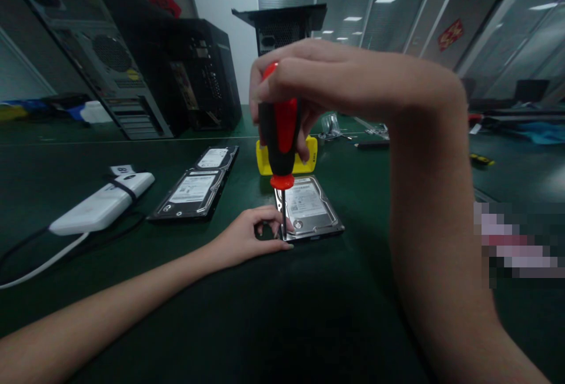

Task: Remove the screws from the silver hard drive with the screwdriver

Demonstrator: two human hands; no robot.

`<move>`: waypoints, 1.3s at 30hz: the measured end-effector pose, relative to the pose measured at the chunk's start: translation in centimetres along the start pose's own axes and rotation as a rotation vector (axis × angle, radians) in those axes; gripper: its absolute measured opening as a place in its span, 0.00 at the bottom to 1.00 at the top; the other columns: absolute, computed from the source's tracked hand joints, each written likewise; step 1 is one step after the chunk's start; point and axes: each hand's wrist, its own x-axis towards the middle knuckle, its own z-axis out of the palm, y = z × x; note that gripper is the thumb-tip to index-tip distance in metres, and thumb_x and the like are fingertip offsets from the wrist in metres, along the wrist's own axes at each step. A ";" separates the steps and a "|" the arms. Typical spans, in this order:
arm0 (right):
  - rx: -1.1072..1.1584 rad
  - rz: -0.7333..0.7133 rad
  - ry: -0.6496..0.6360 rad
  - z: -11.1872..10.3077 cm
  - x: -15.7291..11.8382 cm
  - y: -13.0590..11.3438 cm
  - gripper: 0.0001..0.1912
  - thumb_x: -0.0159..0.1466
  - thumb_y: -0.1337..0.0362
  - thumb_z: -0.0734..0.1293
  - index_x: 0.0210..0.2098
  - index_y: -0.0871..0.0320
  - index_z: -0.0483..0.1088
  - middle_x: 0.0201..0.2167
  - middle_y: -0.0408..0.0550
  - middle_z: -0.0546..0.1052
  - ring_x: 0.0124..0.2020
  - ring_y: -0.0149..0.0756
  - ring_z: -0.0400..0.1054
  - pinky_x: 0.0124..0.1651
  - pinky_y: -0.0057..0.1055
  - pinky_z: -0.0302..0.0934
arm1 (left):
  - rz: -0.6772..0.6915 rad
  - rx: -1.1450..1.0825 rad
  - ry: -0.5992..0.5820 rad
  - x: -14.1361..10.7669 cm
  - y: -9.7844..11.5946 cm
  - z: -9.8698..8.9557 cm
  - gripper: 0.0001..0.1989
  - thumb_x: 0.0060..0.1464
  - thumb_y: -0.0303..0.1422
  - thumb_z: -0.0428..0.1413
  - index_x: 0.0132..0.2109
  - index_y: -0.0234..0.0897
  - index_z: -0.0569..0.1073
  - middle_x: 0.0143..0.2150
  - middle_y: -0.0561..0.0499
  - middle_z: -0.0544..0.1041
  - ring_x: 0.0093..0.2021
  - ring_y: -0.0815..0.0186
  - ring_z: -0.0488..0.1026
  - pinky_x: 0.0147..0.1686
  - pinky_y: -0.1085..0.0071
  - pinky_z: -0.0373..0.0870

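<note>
A hard drive (311, 204) lies label-up on the green table in front of me. My left hand (249, 234) is closed at its near left corner, the thumb along the front edge and the fingers at the side and top. In my right hand (318, 75) is a red and black screwdriver (285, 139), gripped from above by the handle. It stands nearly upright, its shaft pointing down at the drive's near left corner, between my left thumb and fingers. Whether the tip sits in a screw is too small to tell.
Two more hard drives (194, 186) lie end to end on the left, beside a white power adapter (103, 202) with cables. A yellow holder (311, 154) stands just behind the drive. Open computer cases (200, 72) rise at the back left. A small yellow-black tool (481, 160) lies right.
</note>
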 end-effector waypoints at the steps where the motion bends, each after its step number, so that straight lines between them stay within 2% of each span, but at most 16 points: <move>1: -0.006 -0.004 0.002 0.0 0.0 0.1 0.13 0.72 0.61 0.55 0.42 0.63 0.67 0.38 0.43 0.74 0.35 0.27 0.75 0.31 0.19 0.70 | -0.003 0.003 -0.001 0.0 0.0 0.0 0.13 0.52 0.38 0.64 0.42 0.36 0.77 0.39 0.51 0.75 0.36 0.66 0.68 0.35 0.71 0.61; 4: -0.030 -0.036 -0.015 -0.1 0.0 0.0 0.12 0.72 0.64 0.57 0.46 0.63 0.68 0.39 0.41 0.73 0.37 0.26 0.75 0.34 0.18 0.70 | -0.008 0.001 -0.003 -0.1 -0.1 0.0 0.14 0.52 0.39 0.64 0.42 0.36 0.77 0.39 0.50 0.75 0.35 0.66 0.68 0.34 0.71 0.61; 8: -0.061 -0.089 -0.034 -0.2 0.0 -0.2 0.15 0.71 0.63 0.59 0.46 0.68 0.71 0.35 0.43 0.75 0.28 0.25 0.73 0.27 0.20 0.67 | -0.006 -0.008 -0.003 -0.1 0.0 0.0 0.14 0.52 0.39 0.64 0.42 0.35 0.77 0.40 0.50 0.75 0.35 0.66 0.67 0.34 0.71 0.61; 11: -0.078 -0.129 -0.031 -0.3 0.0 -0.3 0.16 0.70 0.62 0.60 0.46 0.68 0.72 0.34 0.43 0.76 0.26 0.23 0.72 0.27 0.21 0.66 | -0.019 -0.003 -0.004 -0.1 0.0 0.0 0.15 0.52 0.40 0.64 0.42 0.36 0.77 0.39 0.50 0.75 0.35 0.66 0.67 0.33 0.71 0.61; 15: -0.145 -0.120 -0.019 -0.3 -0.1 -0.2 0.16 0.69 0.60 0.62 0.46 0.65 0.73 0.33 0.40 0.75 0.29 0.21 0.70 0.27 0.17 0.63 | -0.027 0.002 -0.006 -0.1 0.0 0.1 0.14 0.51 0.40 0.64 0.43 0.36 0.77 0.37 0.51 0.74 0.35 0.66 0.67 0.33 0.71 0.60; 19: -0.220 -0.079 0.055 -0.2 -0.1 -0.1 0.16 0.69 0.60 0.63 0.49 0.65 0.72 0.39 0.41 0.73 0.32 0.18 0.70 0.25 0.11 0.62 | -0.019 0.012 -0.006 0.0 0.0 0.0 0.14 0.51 0.39 0.64 0.42 0.36 0.77 0.37 0.52 0.73 0.35 0.66 0.67 0.34 0.71 0.60; 23: -0.250 -0.047 0.035 -0.2 -0.2 -0.4 0.16 0.69 0.60 0.62 0.44 0.68 0.74 0.33 0.40 0.75 0.26 0.17 0.69 0.22 0.12 0.60 | -0.015 0.009 0.000 0.1 -0.1 0.0 0.14 0.51 0.39 0.64 0.42 0.36 0.77 0.36 0.52 0.73 0.35 0.66 0.67 0.34 0.71 0.60; 29: -0.246 -0.138 0.064 0.2 -0.1 -1.0 0.14 0.68 0.62 0.63 0.38 0.68 0.76 0.27 0.37 0.71 0.20 0.11 0.60 0.17 0.06 0.50 | -0.022 0.010 -0.011 -0.1 0.0 -0.1 0.14 0.51 0.39 0.64 0.43 0.37 0.77 0.38 0.51 0.74 0.36 0.65 0.67 0.35 0.71 0.61; 31: -0.283 -0.153 0.087 0.3 -0.1 -1.0 0.13 0.68 0.62 0.65 0.41 0.67 0.75 0.28 0.38 0.71 0.22 0.12 0.61 0.17 0.05 0.49 | -0.020 0.005 -0.011 -0.1 0.0 -0.1 0.14 0.52 0.39 0.64 0.43 0.36 0.77 0.38 0.51 0.74 0.36 0.65 0.67 0.35 0.71 0.61; 34: -0.307 -0.124 0.121 0.5 -0.2 -0.9 0.15 0.67 0.62 0.65 0.48 0.66 0.73 0.33 0.41 0.72 0.26 0.15 0.65 0.18 0.06 0.52 | -0.024 0.012 -0.007 -0.1 0.1 -0.1 0.14 0.51 0.39 0.64 0.42 0.36 0.77 0.37 0.51 0.74 0.36 0.65 0.67 0.34 0.71 0.61; 36: -0.303 -0.086 0.110 0.5 -0.2 -0.9 0.14 0.68 0.62 0.65 0.47 0.66 0.73 0.34 0.42 0.72 0.26 0.16 0.64 0.18 0.07 0.53 | -0.024 0.016 -0.006 -0.1 0.2 -0.1 0.14 0.51 0.39 0.64 0.43 0.37 0.77 0.37 0.51 0.74 0.36 0.65 0.68 0.35 0.71 0.61; 39: -0.301 -0.063 0.085 0.4 -0.2 -0.9 0.15 0.69 0.61 0.63 0.42 0.68 0.75 0.29 0.42 0.72 0.22 0.16 0.61 0.17 0.11 0.52 | -0.016 0.007 -0.010 0.0 0.2 -0.1 0.14 0.52 0.39 0.64 0.43 0.36 0.77 0.38 0.51 0.74 0.36 0.65 0.68 0.35 0.70 0.61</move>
